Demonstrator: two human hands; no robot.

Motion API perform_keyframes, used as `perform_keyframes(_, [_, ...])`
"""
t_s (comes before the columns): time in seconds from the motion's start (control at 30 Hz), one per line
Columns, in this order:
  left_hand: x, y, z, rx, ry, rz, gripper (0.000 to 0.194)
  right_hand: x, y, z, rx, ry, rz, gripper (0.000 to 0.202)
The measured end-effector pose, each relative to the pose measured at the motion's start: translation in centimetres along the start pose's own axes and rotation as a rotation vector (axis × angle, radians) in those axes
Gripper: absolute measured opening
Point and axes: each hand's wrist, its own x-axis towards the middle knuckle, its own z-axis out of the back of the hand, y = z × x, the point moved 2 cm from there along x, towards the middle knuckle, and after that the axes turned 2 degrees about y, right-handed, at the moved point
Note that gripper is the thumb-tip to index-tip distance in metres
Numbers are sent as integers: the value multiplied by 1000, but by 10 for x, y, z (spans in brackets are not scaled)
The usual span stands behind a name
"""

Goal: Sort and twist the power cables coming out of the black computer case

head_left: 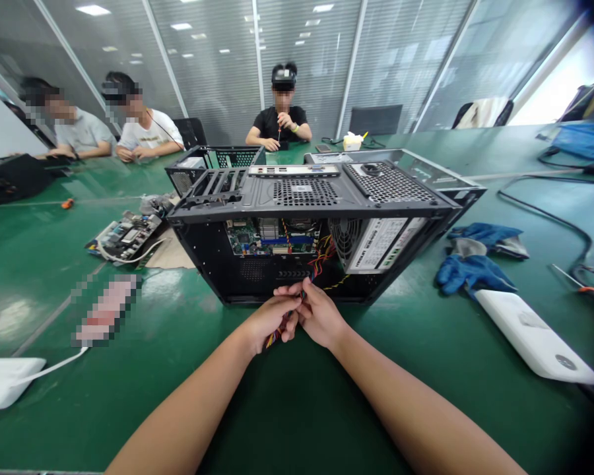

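Observation:
An open black computer case [202,257] lies in front of me with its open side towards me. A bundle of coloured power cables [319,258] runs out of it from beside the power supply [389,245]. Both hands meet at the case's lower front edge, closed on this bundle. My left hand [276,315] wraps round it, and loose cable ends show below the palm. My right hand [321,316] pinches the bundle higher up, fingers against the left ones. Inside the case a green motherboard [242,239] is visible. The fingers partly hide the cables.
Blue gloves [470,272], a white power bank [534,333] and a screwdriver [591,290] lie at right. At left are a loose circuit board [129,234], a blurred-out phone [107,310] and a white device [10,379]. More case parts stand behind; several people sit across the table.

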Motion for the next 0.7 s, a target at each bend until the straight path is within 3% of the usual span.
perform_keyframes(0.37, [-1,-3,0,642,-160,-112,30,2,-1,1,20,-61,68,32])
perform_keyframes(0.7, [-8,-10,-4,981,-296,-293,25,3,-2,1,31,-31,79,32])
